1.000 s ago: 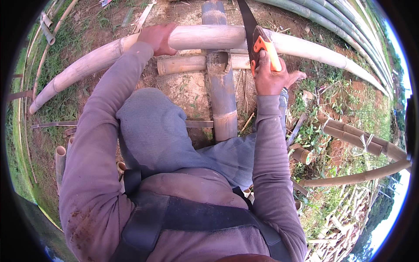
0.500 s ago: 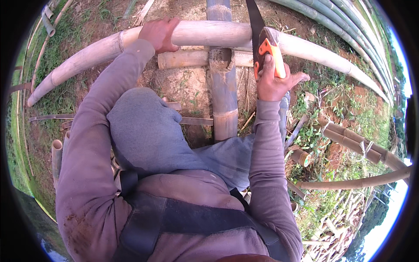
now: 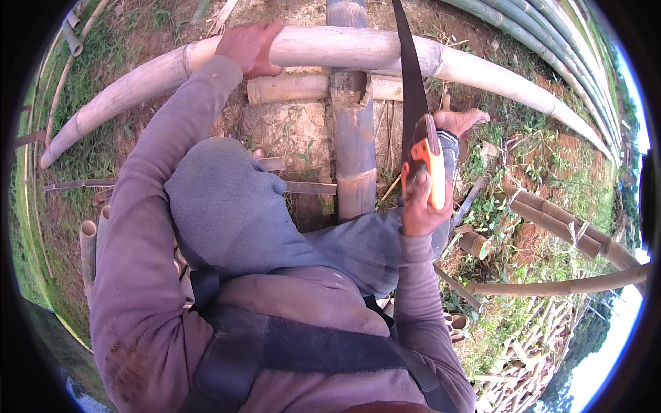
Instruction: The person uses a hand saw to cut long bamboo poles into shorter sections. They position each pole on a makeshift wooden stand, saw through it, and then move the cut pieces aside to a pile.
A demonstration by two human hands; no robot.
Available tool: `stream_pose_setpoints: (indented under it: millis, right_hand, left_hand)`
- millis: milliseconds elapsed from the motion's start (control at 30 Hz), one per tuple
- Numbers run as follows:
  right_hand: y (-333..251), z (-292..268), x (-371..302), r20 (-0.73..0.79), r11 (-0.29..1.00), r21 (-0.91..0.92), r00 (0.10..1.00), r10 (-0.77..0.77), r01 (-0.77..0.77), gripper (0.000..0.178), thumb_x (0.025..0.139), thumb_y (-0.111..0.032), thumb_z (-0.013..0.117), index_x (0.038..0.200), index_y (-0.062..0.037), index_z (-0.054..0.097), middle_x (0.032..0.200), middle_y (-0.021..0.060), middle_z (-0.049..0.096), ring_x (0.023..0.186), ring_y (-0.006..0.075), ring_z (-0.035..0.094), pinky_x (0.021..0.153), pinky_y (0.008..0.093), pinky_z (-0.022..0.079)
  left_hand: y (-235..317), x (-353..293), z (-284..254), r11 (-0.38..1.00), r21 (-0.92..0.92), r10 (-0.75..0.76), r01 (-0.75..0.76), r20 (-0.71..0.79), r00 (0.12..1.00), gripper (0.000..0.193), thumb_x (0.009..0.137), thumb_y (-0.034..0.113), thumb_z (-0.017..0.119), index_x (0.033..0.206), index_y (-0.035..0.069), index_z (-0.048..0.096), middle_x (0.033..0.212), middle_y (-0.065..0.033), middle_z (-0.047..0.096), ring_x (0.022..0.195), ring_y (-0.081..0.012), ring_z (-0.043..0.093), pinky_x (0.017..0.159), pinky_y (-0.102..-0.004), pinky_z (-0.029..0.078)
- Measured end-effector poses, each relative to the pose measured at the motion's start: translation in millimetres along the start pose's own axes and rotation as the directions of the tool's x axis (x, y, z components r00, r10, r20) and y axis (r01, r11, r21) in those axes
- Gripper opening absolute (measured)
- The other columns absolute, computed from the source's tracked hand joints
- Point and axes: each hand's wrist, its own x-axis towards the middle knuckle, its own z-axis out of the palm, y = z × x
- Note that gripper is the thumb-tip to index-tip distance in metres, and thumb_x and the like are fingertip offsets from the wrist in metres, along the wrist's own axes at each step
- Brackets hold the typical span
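Note:
A long pale bamboo pole (image 3: pixel 330 48) lies crosswise in front of me, looking bent by the lens. My left hand (image 3: pixel 250 49) is wrapped over it, left of the middle. In my right hand (image 3: pixel 425 206) is a hand saw (image 3: pixel 414 89) with an orange and dark handle. Its dark blade points away from me and crosses the pole just left of a node. Whether its teeth have cut in is too small to tell. Under the pole runs a darker upright bamboo post (image 3: pixel 354 144) with a notched opening, and a shorter bamboo crosspiece (image 3: pixel 289 89).
My bent knee (image 3: pixel 224 199) is near the post, and my bare foot (image 3: pixel 463 122) rests right of the saw. Several green bamboo poles (image 3: pixel 523 41) lie at the far right. Tied bamboo pieces (image 3: pixel 551 221) and a heap of split offcuts (image 3: pixel 530 351) are on the right.
My right hand has drawn the saw back toward me, so more blade shows between the pole and handle. My left hand keeps its place on the pole.

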Motion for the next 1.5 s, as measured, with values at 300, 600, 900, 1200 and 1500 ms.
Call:
stream_pose_setpoints:
  millis: [300, 600, 900, 1200, 1500]
  right_hand:
    - [-19.4, 25.8, 27.0, 0.006, 0.984, 0.028, 0.984, 0.176, -0.176, 0.022, 0.101, -0.013, 0.077, 0.101, 0.0046, 0.064, 0.082, 0.0034, 0.065, 0.075, 0.0078, 0.061, 0.070, 0.0296, 0.059]
    - [12.4, -1.4, -11.8, -0.018, 0.990, 0.127, 0.998, 0.060, -0.058, 0.024, 0.102, -0.014, 0.075, 0.102, 0.0076, 0.063, 0.083, 0.0111, 0.069, 0.071, 0.0116, 0.064, 0.073, 0.0329, 0.064]
    - [-11.4, 21.2, 15.7, -0.018, 0.987, 0.051, 0.988, 0.153, -0.152, 0.018, 0.101, -0.010, 0.076, 0.106, 0.0040, 0.066, 0.083, 0.0028, 0.068, 0.072, 0.0058, 0.063, 0.064, 0.0239, 0.054]
    - [13.4, 19.5, 16.3, 0.006, 0.998, 0.056, 1.000, -0.013, 0.013, 0.023, 0.105, -0.016, 0.071, 0.099, 0.0039, 0.061, 0.074, 0.0068, 0.066, 0.060, 0.0093, 0.061, 0.059, 0.0286, 0.056]
    - [-16.2, 24.5, 14.6, -0.003, 0.986, 0.059, 0.987, 0.158, -0.157, 0.021, 0.101, -0.015, 0.078, 0.102, 0.0036, 0.067, 0.085, 0.0049, 0.068, 0.074, 0.0075, 0.062, 0.064, 0.0255, 0.052]
  left_hand:
    - [-13.6, 9.9, 4.2, 0.999, -0.025, 0.025, -0.026, -0.053, 0.998, 0.094, 0.075, 0.054, 0.090, 0.151, 0.017, 0.049, 0.131, -0.0149, 0.068, 0.120, -0.0351, 0.069, 0.104, -0.0480, 0.056]
    - [-13.3, 6.5, 16.8, 0.997, -0.037, 0.063, -0.071, -0.174, 0.983, 0.096, 0.072, 0.053, 0.091, 0.151, 0.017, 0.049, 0.129, -0.0147, 0.069, 0.116, -0.0364, 0.070, 0.102, -0.0484, 0.057]
    - [-13.6, 8.2, 1.3, 0.999, -0.025, 0.040, -0.042, -0.093, 0.995, 0.099, 0.072, 0.055, 0.091, 0.153, 0.018, 0.049, 0.130, -0.0146, 0.069, 0.121, -0.0354, 0.069, 0.103, -0.0474, 0.056]
    - [-17.6, 7.5, 22.1, 0.997, -0.025, 0.070, -0.075, -0.183, 0.981, 0.097, 0.072, 0.052, 0.091, 0.154, 0.019, 0.049, 0.131, -0.0135, 0.069, 0.118, -0.0344, 0.070, 0.102, -0.0480, 0.057]
    - [-21.6, 9.8, 9.3, 0.999, -0.020, 0.038, -0.041, -0.117, 0.992, 0.098, 0.072, 0.052, 0.089, 0.155, 0.019, 0.048, 0.137, -0.0128, 0.067, 0.123, -0.0346, 0.068, 0.104, -0.0482, 0.056]
